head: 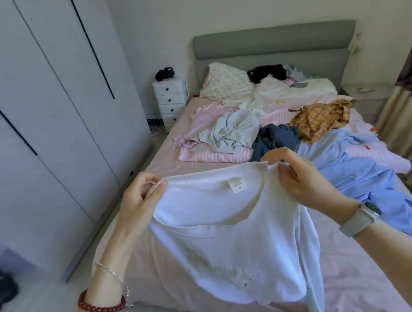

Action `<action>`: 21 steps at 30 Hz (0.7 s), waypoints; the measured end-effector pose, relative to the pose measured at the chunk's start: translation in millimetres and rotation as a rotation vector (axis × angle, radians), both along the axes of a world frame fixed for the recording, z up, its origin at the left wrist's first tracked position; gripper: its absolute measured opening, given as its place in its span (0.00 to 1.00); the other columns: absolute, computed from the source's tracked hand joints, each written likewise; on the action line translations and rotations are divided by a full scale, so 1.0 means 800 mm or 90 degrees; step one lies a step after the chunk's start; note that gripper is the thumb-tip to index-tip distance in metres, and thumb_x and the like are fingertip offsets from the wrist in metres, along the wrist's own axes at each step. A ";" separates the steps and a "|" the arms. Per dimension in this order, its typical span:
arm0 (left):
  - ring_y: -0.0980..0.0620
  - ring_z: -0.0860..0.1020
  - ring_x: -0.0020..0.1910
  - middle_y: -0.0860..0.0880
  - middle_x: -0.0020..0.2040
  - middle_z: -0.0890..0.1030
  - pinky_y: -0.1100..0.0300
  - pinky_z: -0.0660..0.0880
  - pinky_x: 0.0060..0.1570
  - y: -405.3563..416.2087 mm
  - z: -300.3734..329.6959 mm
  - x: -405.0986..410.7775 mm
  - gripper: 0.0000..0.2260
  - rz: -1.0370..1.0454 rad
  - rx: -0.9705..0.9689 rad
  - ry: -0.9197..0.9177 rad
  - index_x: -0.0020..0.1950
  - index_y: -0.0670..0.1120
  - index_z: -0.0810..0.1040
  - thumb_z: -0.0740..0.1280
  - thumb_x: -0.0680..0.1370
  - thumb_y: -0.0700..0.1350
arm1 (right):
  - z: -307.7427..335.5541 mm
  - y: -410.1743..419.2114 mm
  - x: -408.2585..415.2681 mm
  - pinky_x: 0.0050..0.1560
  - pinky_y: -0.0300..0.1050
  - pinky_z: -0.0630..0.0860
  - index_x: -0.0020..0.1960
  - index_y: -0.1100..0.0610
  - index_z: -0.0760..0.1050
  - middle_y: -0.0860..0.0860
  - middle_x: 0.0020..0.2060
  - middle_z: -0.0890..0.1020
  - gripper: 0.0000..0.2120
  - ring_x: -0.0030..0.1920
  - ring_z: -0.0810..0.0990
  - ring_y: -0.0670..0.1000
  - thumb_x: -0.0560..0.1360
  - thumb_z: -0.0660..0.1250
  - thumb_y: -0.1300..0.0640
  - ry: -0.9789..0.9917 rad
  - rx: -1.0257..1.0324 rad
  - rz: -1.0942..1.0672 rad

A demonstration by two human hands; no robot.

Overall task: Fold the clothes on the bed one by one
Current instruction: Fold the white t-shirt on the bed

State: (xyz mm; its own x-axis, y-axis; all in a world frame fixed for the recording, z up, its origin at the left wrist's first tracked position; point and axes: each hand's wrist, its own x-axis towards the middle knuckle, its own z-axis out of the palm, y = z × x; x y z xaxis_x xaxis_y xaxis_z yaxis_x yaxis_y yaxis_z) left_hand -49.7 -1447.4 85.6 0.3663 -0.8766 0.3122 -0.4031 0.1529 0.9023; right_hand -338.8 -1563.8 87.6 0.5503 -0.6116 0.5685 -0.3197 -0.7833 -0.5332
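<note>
Head view: a white top [233, 241] hangs in the air over the near end of the bed [362, 279], held up by its neckline with the label facing the camera. The left hand [138, 200] pinches the left end of the collar, its fingers [152, 180] curled over the rim; the right hand [300, 177] pinches the other end the same way. Both forearms reach forward, hands about level and apart, so the neckline is stretched between them.

To do this step well — as I judge it — the grip should move out from the collar to the shoulder seams, then the top be laid flat on the bare sheet and smoothed before any fold (one sleeve trails down at the right). The rest waits further up the bed: a blue shirt [357, 166], a check shirt [322, 119], a grey top [232, 130] — all unfolded.
</note>
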 end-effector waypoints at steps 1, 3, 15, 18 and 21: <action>0.54 0.66 0.35 0.44 0.35 0.71 0.65 0.62 0.32 0.006 0.006 -0.001 0.06 0.017 -0.010 0.029 0.41 0.49 0.73 0.65 0.69 0.51 | 0.001 0.003 0.000 0.55 0.39 0.71 0.52 0.64 0.73 0.49 0.54 0.75 0.17 0.55 0.75 0.49 0.72 0.53 0.78 0.032 -0.038 0.020; 0.51 0.63 0.35 0.44 0.35 0.70 0.61 0.59 0.31 0.018 0.016 -0.004 0.05 0.053 -0.028 0.058 0.39 0.51 0.73 0.67 0.68 0.50 | 0.006 0.010 0.001 0.57 0.41 0.70 0.56 0.63 0.75 0.55 0.60 0.74 0.23 0.59 0.73 0.51 0.70 0.53 0.80 0.077 -0.083 0.068; 0.59 0.69 0.30 0.54 0.29 0.75 0.63 0.65 0.34 0.045 -0.004 -0.003 0.08 0.206 -0.010 -0.177 0.34 0.53 0.74 0.65 0.70 0.55 | -0.020 0.002 0.013 0.38 0.46 0.68 0.45 0.64 0.75 0.52 0.40 0.71 0.08 0.37 0.72 0.54 0.71 0.60 0.73 0.236 -0.023 0.100; 0.51 0.72 0.33 0.53 0.31 0.76 0.58 0.66 0.35 0.052 -0.026 0.000 0.10 0.234 0.060 -0.232 0.37 0.51 0.74 0.62 0.71 0.57 | -0.051 0.011 0.008 0.36 0.41 0.63 0.48 0.62 0.72 0.45 0.41 0.66 0.06 0.34 0.67 0.50 0.71 0.62 0.67 0.314 0.010 0.143; 0.48 0.72 0.33 0.54 0.30 0.75 0.58 0.65 0.34 0.061 -0.037 -0.001 0.13 0.237 0.086 -0.284 0.40 0.49 0.75 0.60 0.71 0.58 | -0.062 0.015 0.002 0.34 0.44 0.66 0.48 0.61 0.73 0.49 0.42 0.69 0.04 0.34 0.70 0.54 0.74 0.64 0.62 0.382 -0.017 0.125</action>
